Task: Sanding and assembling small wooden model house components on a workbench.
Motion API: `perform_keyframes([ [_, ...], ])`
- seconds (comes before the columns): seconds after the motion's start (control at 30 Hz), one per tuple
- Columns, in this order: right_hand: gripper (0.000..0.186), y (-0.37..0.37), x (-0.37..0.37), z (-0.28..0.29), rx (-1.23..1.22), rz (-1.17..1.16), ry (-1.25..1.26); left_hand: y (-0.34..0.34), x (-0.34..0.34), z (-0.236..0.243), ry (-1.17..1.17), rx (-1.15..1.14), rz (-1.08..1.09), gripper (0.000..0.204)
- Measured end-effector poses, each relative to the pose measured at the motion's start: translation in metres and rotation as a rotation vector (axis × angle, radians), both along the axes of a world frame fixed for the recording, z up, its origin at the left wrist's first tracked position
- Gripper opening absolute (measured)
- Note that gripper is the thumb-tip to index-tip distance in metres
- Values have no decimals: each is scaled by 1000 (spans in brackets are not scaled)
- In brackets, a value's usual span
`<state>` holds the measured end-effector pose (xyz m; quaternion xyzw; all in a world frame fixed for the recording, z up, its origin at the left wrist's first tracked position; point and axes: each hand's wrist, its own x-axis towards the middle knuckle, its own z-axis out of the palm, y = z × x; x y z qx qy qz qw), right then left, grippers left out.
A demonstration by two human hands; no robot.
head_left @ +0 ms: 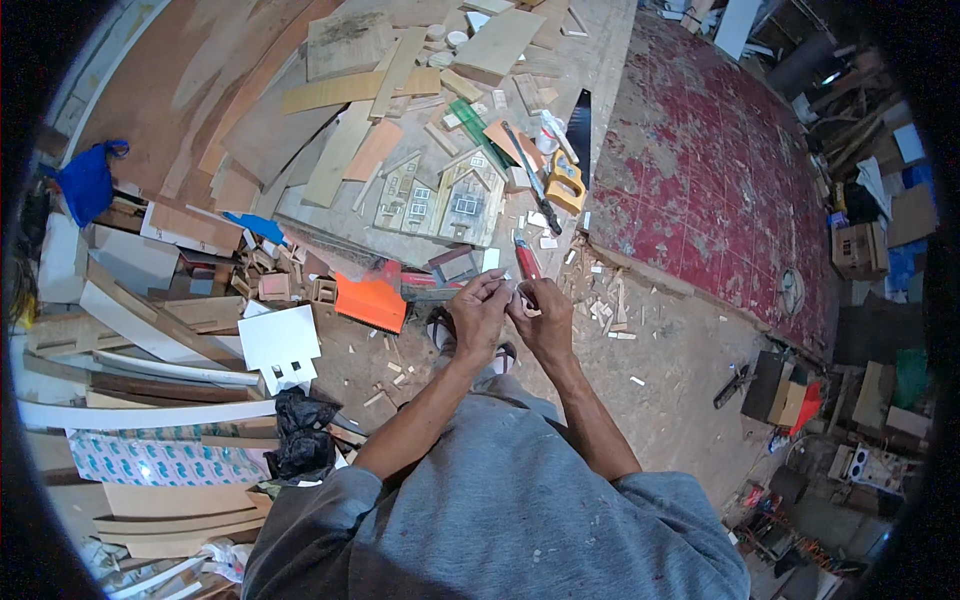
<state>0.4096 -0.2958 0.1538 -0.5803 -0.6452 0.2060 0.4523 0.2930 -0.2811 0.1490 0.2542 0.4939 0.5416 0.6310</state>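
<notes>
My left hand (480,312) and my right hand (543,314) are close together in front of me, at the near edge of the work table. Fingers of the left hand pinch a small white piece (507,277). My right hand is curled beside it; what lies in its fingers is mostly hidden. A red-handled tool, like a utility knife (526,260), shows just beyond the right fingertips; I cannot tell whether it is touched. Farther off, a flat model house front (440,203) with small windows lies on a board.
A pry bar (533,180), a yellow-handled handsaw (566,183) and wood scraps (345,150) cover the table. At right is a worn red panel (700,170). An orange piece (370,304), a white cut-out sheet (279,347) and stacked boards (150,415) are on the left.
</notes>
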Motion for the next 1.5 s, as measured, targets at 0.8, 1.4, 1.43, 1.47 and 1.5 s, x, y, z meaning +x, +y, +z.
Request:
perform_keyframes([
  [0.8,17,18,10,-42,-244,293,-33,-1,-60,-61,414,295,-254,25],
  [1.4,21,5,27,-19,-265,477,48,13,-66,-16,702,567,-651,27],
  [1.43,21,5,28,-19,-262,475,48,13,-66,-16,702,571,-657,27],
  [1.47,21,4,29,-19,-259,470,63,13,-65,-15,702,574,-657,27],
  [1.5,20,4,31,-18,-256,464,78,13,-65,-14,691,571,-656,26],
])
